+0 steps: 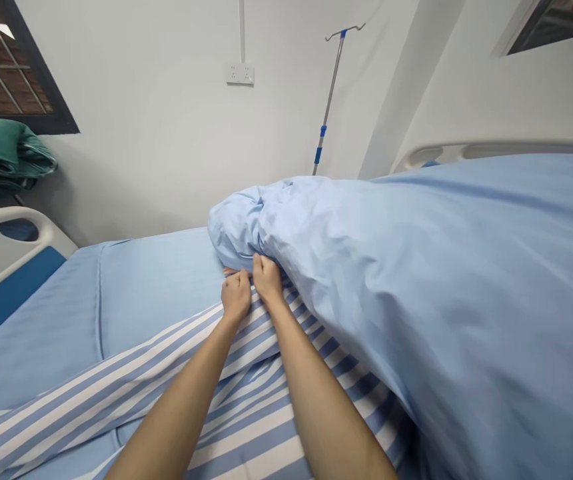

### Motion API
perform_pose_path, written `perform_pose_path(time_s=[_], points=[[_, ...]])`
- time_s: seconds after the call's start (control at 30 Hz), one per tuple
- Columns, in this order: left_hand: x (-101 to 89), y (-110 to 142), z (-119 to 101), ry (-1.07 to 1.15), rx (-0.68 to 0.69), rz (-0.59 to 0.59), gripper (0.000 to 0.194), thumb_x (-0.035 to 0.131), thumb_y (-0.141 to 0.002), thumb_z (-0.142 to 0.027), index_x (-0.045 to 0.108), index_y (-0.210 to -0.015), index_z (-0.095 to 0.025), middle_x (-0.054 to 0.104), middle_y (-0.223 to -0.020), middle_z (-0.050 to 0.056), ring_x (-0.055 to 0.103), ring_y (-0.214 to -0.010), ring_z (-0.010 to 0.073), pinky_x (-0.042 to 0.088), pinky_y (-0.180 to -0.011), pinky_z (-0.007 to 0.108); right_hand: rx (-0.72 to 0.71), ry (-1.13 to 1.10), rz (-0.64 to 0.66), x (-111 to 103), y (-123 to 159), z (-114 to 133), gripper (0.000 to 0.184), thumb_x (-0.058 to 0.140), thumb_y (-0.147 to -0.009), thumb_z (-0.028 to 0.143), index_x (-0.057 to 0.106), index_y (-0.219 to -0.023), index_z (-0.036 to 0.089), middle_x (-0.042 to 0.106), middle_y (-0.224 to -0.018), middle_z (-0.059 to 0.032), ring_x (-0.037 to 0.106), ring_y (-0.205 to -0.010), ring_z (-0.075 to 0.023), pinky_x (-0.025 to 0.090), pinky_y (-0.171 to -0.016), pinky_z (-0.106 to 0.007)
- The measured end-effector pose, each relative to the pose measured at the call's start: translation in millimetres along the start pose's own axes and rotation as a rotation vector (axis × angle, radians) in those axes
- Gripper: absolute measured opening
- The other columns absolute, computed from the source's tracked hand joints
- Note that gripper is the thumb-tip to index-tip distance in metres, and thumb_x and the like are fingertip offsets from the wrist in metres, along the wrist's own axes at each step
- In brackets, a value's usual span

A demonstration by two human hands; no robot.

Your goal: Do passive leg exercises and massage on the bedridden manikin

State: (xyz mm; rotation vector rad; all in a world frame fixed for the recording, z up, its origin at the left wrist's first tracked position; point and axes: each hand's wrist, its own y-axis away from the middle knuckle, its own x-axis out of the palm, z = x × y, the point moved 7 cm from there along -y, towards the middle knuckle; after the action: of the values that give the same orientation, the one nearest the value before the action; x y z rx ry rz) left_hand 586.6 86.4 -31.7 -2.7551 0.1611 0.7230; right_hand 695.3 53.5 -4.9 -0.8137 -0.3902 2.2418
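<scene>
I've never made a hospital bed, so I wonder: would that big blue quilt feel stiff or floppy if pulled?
Probably floppy: the blue quilt bunches into soft folds beside the left hand and right hand. It likely feels light for its size, since it looks puffy rather than dense. Its smooth cover may slide easily over the flat blue sheet beneath.

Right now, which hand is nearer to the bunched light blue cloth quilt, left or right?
Right. The right hand touches the bunched light blue quilt; the left hand is slightly farther, just below it in view, on the blue-and-white striped cloth.
</scene>
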Motion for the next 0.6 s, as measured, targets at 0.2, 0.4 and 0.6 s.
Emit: perform_pose_path(time_s=[0.2,0.4,0.6], points=[[-10.0,6.7,-0.8,0.084,0.007,0.109,0.046,0.028,-0.084,-0.039,0.056,-0.055,-0.018,0.061,-0.060,0.004,0.053,-0.063,0.0133,0.036,-0.062,0.023,0.028,-0.067,0.027,11.4,0.9,-24.2,0.047,0.025,-0.087,0.044,0.057,-0.068,0.016,0.062,-0.066,-0.0080,0.051,-0.064,-0.0165,0.037,-0.061,-0.025],[-124.3,73.5,33.2,0.122,-0.025,0.119,0.052,0.028,-0.085,-0.047,0.040,-0.044,-0.019,0.041,-0.041,-0.003,0.043,-0.047,0.0102,0.034,-0.057,0.023,0.029,-0.038,0.057,12.3,3.2,-20.7,0.051,0.025,-0.086,0.048,0.060,-0.073,0.013,0.063,-0.069,-0.0116,0.051,-0.063,-0.0193,0.036,-0.061,-0.027],[-306.0,175.1,132.0,0.065,-0.237,-0.097,0.050,0.032,-0.082,-0.053,0.040,-0.045,-0.020,0.039,-0.038,-0.004,0.041,-0.044,0.0112,0.035,-0.052,0.023,0.055,0.245,0.222,22.3,3.6,-19.5,0.043,0.028,-0.086,0.039,0.062,-0.076,0.015,0.065,-0.076,-0.0137,0.055,-0.068,-0.0208,0.033,-0.060,-0.028]])
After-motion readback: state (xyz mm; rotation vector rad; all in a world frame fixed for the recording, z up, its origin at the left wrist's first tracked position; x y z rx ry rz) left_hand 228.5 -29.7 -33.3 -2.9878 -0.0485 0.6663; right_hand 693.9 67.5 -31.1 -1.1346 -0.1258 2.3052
